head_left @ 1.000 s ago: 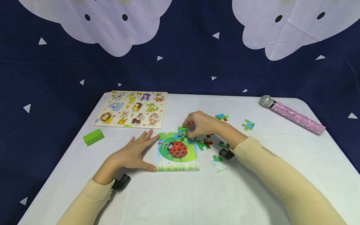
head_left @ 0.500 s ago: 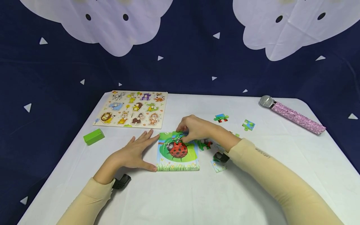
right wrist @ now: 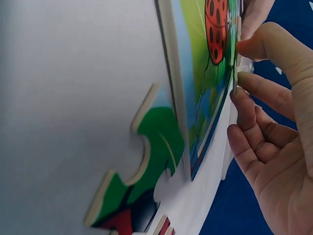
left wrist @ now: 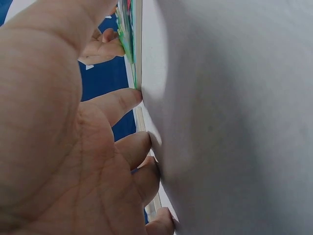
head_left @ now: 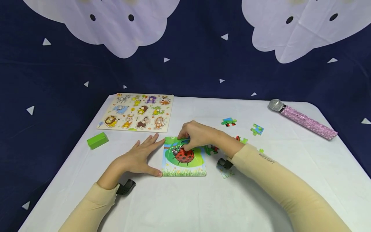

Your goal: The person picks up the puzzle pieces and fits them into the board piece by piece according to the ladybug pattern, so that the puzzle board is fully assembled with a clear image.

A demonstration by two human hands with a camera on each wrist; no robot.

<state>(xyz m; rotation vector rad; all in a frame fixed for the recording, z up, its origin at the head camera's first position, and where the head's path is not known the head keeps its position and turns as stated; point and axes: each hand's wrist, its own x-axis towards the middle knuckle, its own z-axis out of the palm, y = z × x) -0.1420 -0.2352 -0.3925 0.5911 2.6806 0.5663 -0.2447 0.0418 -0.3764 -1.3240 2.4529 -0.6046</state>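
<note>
A square ladybug puzzle board (head_left: 184, 170) lies flat on the white table in the head view. Spread fingers of my left hand (head_left: 136, 160) rest along its left side, thumb and fingertips at the edge. Over the board's upper part, my right hand (head_left: 200, 133) pinches a thin puzzle piece (right wrist: 235, 81) between thumb and fingers, seen nearly edge-on in the right wrist view. The hand hides much of that piece in the head view. Just right of the board sits a loose leaf-and-ladybug piece (right wrist: 164, 134).
More loose pieces lie to the right, among them a blue-and-green one (head_left: 257, 129) and a red-and-green one (head_left: 229, 121). An animal peg board (head_left: 131, 111) and a green block (head_left: 98, 140) are at the left. A pink glittery microphone (head_left: 307, 121) lies far right.
My right hand has carried the puzzle piece left and slightly toward me, over the board's upper left. The left hand has stayed at the board's edge.
</note>
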